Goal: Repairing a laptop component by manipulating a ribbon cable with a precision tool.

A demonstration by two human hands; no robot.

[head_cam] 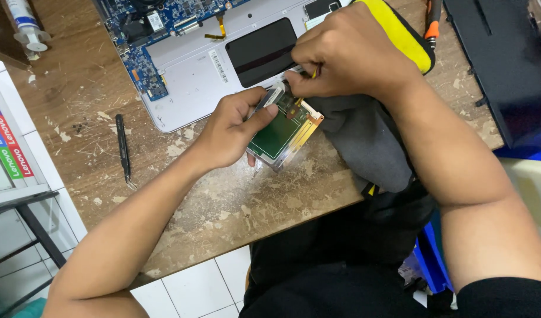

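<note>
Head view: left hand closed around a silver drive caddy with green circuit board, held tilted at the worn wooden desk edge, long axis slanting away toward the opened laptop chassis. Right hand, fingers pinched on a small yellow-handled tool, meets the caddy's far end. Black tweezers lie well left; a syringe sits at the far-left corner.

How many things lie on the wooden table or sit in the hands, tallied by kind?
Opened laptop: 1
Drive in metal bracket, held by left hand: 1
Thin tool pinched in right hand: 1
Black tweezers: 1
Syringe: 1
Grey cloth: 1
Yellow pouch: 1
Total: 7
</note>
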